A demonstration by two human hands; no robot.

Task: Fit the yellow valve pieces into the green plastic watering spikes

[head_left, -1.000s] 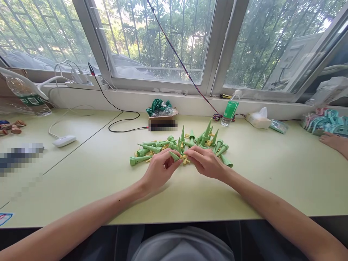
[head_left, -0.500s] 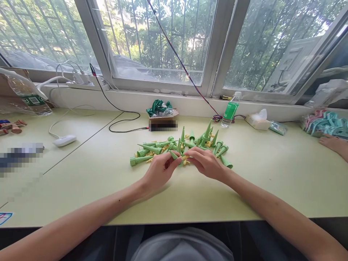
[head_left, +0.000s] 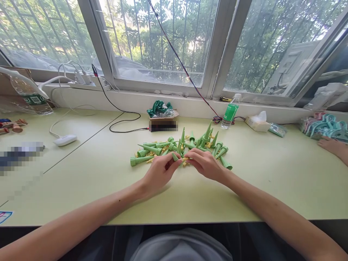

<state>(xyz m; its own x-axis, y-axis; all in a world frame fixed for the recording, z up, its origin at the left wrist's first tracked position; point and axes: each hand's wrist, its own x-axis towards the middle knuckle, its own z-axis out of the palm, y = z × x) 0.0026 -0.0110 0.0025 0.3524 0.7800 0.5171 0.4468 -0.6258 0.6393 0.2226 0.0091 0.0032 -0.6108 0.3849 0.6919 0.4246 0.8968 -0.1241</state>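
My left hand [head_left: 160, 169] is closed around a green plastic watering spike [head_left: 175, 157], its tapered end showing above the thumb. My right hand [head_left: 207, 164] pinches a small yellow plastic valve [head_left: 185, 159] between thumb and fingertips, close beside the spike. Whether valve and spike touch is hidden by the fingers. Just beyond both hands lies a loose pile of green spikes [head_left: 148, 149] mixed with small yellow valves [head_left: 149, 160]. Some spikes [head_left: 208, 131] in the pile stand upright, while others lie on their sides.
Behind the pile sits a small cardboard box [head_left: 164, 118] with green wrapping. A water bottle [head_left: 230, 112], a tissue box [head_left: 257, 122] and teal hangers or clips [head_left: 330, 127] line the back right. Another person's hand [head_left: 333, 145] rests at the right. A white charger-like device [head_left: 65, 140] lies left.
The spike in my left hand has tipped, its point now turned more toward me. My right hand with the yellow valve has barely shifted.
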